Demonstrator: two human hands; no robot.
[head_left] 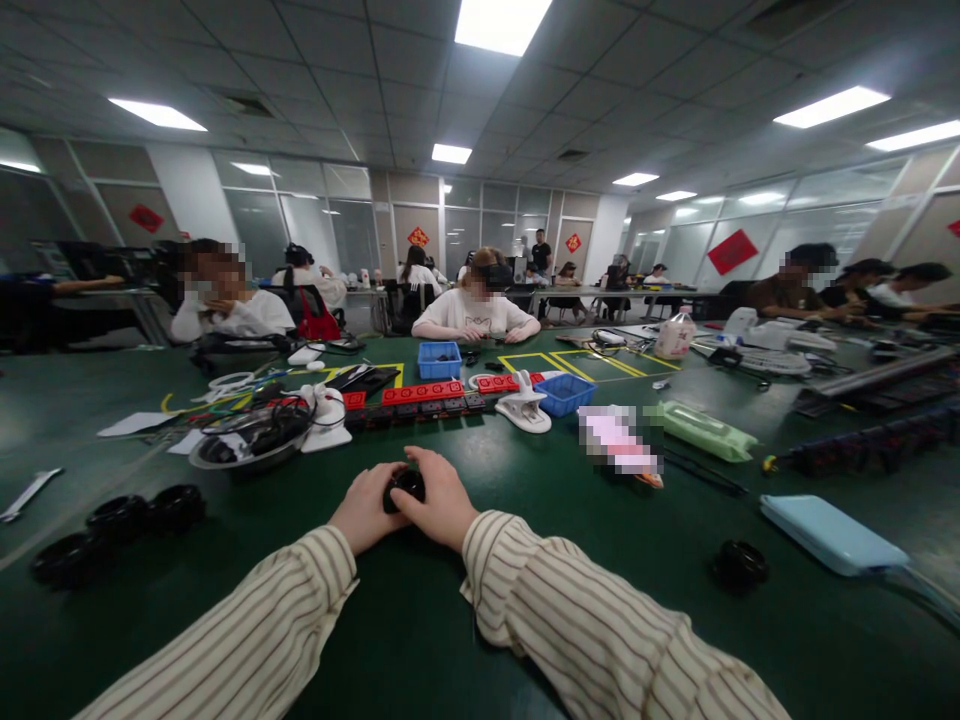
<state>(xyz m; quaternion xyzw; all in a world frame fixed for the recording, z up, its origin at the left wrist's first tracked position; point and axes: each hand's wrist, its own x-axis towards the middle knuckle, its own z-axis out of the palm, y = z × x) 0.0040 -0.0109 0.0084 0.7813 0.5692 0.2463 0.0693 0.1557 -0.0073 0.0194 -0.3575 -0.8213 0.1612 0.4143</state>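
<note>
Black part (405, 487) gripped between both closed hands.

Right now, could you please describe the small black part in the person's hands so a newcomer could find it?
On the green table, follow the two striped sleeves to where the left hand and right hand meet. Between them sits the round black part, the only one being held.

Small black part (405, 488) at frame centre mostly hidden between left hand (365, 512) and right hand (441, 503) (shape unclear). Pink item (619, 442) right of centre pixelated. Both striped sleeves cut off by bottom edge.
</note>
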